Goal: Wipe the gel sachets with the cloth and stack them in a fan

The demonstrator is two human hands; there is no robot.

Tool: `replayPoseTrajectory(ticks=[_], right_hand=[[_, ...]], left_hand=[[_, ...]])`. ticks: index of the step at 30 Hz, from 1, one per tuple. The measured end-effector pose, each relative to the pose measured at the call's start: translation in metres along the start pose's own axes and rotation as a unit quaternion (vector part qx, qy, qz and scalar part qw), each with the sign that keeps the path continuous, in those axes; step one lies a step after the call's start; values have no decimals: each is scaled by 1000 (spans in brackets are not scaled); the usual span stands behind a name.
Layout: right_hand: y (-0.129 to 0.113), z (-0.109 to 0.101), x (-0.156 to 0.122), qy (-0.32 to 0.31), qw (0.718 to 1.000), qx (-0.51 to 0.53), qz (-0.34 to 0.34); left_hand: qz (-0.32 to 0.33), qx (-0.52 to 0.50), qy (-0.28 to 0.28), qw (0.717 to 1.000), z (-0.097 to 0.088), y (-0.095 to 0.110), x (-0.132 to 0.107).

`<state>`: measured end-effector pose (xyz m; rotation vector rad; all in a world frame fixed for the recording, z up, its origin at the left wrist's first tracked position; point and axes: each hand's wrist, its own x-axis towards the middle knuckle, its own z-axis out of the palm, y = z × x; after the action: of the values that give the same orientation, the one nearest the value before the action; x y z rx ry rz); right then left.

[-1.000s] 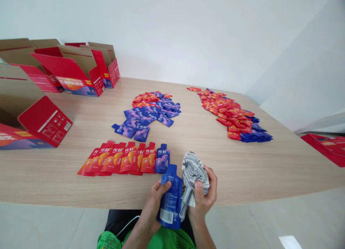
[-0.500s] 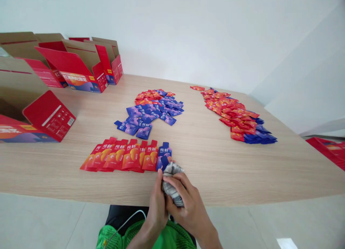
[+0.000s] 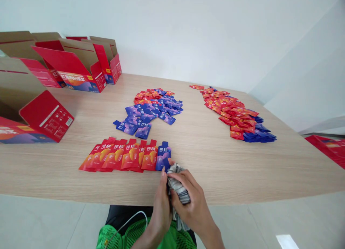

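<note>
Near the table's front edge my left hand is closed on a blue pouch. Only the pouch's spout end shows above the fingers. A grey-and-white checked cloth is gripped in my right hand and pressed against the held pouch; its lower end hangs between my wrists. Just beyond my fingertips lies another blue pouch, at the right end of an overlapping row of red pouches. The red ones lie flat, spouts pointing away from me.
Behind the row is a loose heap of blue and red pouches. A longer pile of red and blue pouches lies at the right. Open red cartons stand at the left, one carton nearer me. A white wall backs the table.
Both hands have shifted slightly right. The cloth has turned and slid along the held pouch, and its tail now hangs lower between my wrists. The row and piles are unchanged.
</note>
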<state>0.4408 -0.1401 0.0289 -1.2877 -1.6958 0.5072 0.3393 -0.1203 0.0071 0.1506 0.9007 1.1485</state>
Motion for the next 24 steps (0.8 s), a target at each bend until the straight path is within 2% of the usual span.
replayPoseTrajectory(ticks=[4,6,8,11,13,18,21,24], right_hand=[[-3,0,-14,-64,998,3,7],[-3,0,-19,-81,997,-4,13],[-3,-1,-20,-73,997,-14,22],[-1,-5,-14,-28,998,-31,44],[0,-9,-9,-19,997,-39,65],[0,-16,-5,-94,987,-71,108],[1,-16,-6,-95,981,-117,122],[9,-25,1,-74,977,-150,135]], left_hand=[[19,-11,48,999,0,17,13],[38,0,59,998,-3,16,16],[56,30,57,996,-7,9,14],[67,74,28,995,-11,-7,8],[67,82,12,994,-11,-13,4],[87,129,-17,988,-6,-2,5],[138,198,-53,969,-3,5,10],[189,279,-92,937,-3,4,20]])
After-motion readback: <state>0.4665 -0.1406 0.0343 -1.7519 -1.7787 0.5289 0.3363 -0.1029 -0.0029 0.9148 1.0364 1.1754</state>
